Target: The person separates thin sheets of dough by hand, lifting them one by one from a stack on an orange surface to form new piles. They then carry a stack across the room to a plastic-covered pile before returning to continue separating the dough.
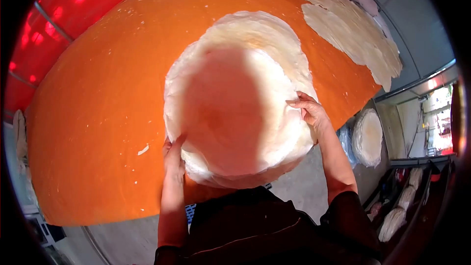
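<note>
A wide pile of thin, whitish round sheets (pixel 274 73) lies at the near edge of an orange tabletop (pixel 98 113), with a dark shadow over its middle. My right hand (pixel 310 109) pinches the edge of an upper sheet on the pile's right side, thumb and fingers together. At the lower left rim, my left hand (pixel 174 153) holds the sheet's edge; its fingers are partly in shadow and partly behind the rim. The near side of the pile hangs slightly over the table edge, close to my body.
More flat pale sheets (pixel 351 34) overlap at the table's far right. A whitish bundle (pixel 367 137) stands beyond the right edge, near a dark rack (pixel 417 206) holding pale rolls. Small white scraps dot the tabletop. Red panels (pixel 73 0) border the far left.
</note>
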